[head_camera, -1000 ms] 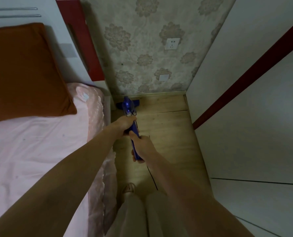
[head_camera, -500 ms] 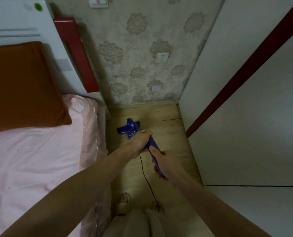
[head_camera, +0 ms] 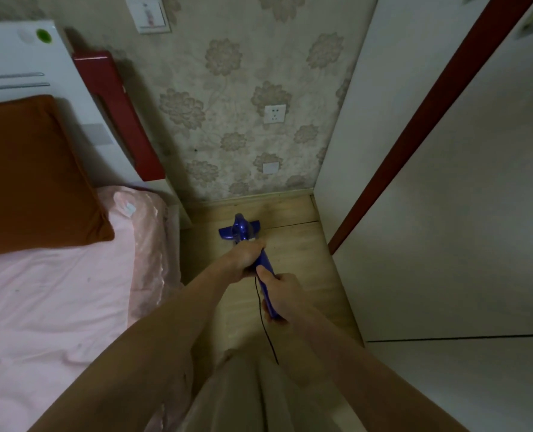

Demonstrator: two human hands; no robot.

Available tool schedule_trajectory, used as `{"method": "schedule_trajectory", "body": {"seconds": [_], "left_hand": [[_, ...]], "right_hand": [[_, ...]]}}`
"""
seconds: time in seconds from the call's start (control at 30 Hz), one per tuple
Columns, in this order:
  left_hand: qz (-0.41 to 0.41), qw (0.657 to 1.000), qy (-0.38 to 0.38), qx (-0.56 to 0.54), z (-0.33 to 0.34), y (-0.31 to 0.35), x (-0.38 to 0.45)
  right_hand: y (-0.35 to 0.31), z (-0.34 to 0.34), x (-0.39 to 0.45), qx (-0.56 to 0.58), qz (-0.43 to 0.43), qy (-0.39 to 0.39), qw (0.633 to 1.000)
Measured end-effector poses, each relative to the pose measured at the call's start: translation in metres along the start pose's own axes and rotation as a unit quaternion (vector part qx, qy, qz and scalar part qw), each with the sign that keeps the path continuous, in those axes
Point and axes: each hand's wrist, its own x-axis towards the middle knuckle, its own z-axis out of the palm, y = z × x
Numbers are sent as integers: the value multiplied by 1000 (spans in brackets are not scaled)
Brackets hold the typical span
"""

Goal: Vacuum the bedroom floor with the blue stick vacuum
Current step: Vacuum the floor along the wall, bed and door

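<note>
The blue stick vacuum (head_camera: pixel 260 260) stands on the wooden floor (head_camera: pixel 299 254) in the narrow strip between the bed and the wardrobe, its head (head_camera: pixel 239 231) flat on the boards near the far edge of the floor, close to the skirting of the wallpapered wall (head_camera: pixel 243 88) and nearer the bed side than the wardrobe side. My left hand (head_camera: pixel 246 256) grips the stick lower down, fingers curled round it just behind the head, and my right hand (head_camera: pixel 282 291) clenches the handle above it, thumb lying along the top. A thin black cord (head_camera: pixel 263 319) hangs from the handle down toward my legs. To the left, the pink bedding (head_camera: pixel 56 300) drapes over the edge of the bed, with an orange pillow (head_camera: pixel 31 176) against the white headboard (head_camera: pixel 16 60), which has a red side panel (head_camera: pixel 115 113). On the wall I see 1 socket (head_camera: pixel 275 113) and a smaller plate (head_camera: pixel 271 167) below it. To the right stands the white wardrobe (head_camera: pixel 461 213) with a red strip (head_camera: pixel 414 145) running across it.
</note>
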Motion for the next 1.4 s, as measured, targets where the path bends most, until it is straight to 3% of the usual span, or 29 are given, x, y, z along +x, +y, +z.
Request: {"method": "schedule_trajectory", "body": {"seconds": [0.67,0.97,1.4], "left_hand": [[-11,999,-4,30,-57,72,65],[-18,998,-19,64,-69,78,74],[-20,1000,-7,16,-63,80,75]], "right_hand": [[-84,25,61,43,34,13,998],[-88,40,70,76,70,16,995],[-87,28,89,5,55,-5,998]]}}
